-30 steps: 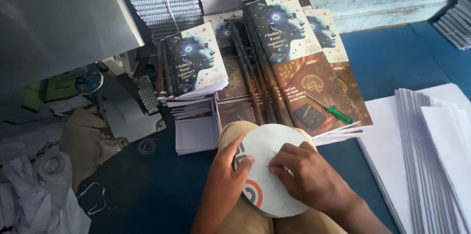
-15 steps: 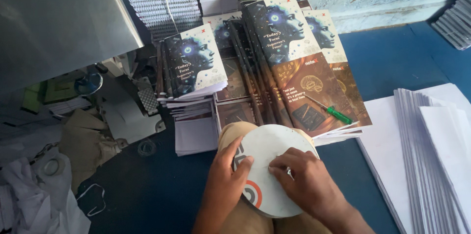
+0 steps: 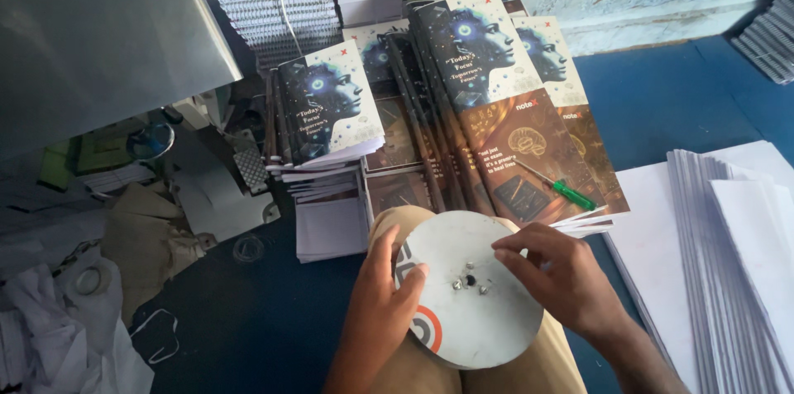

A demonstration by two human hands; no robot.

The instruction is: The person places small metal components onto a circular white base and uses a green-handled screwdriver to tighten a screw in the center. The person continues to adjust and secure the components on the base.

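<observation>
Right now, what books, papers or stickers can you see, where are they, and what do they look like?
Disc: round, grey-white, red and dark label at its left edge; on the lap, left hand and right hand on it.
Notebooks: fanned stack ahead; dark blue and white covers with a head drawing, brown below.
Small stack: left of them, same cover.
Screwdriver: green handle, on the notebooks.
White sheets: stacked at right.
Spiral pads: far back, white.

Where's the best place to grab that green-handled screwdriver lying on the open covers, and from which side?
Probably the green handle, coming from above with the right hand, the nearer one. The screwdriver lies flat on the printed cover sheets, handle toward the right edge; its thin metal shaft points up-left and offers less to pinch. The left hand steadies the round disc.
</observation>
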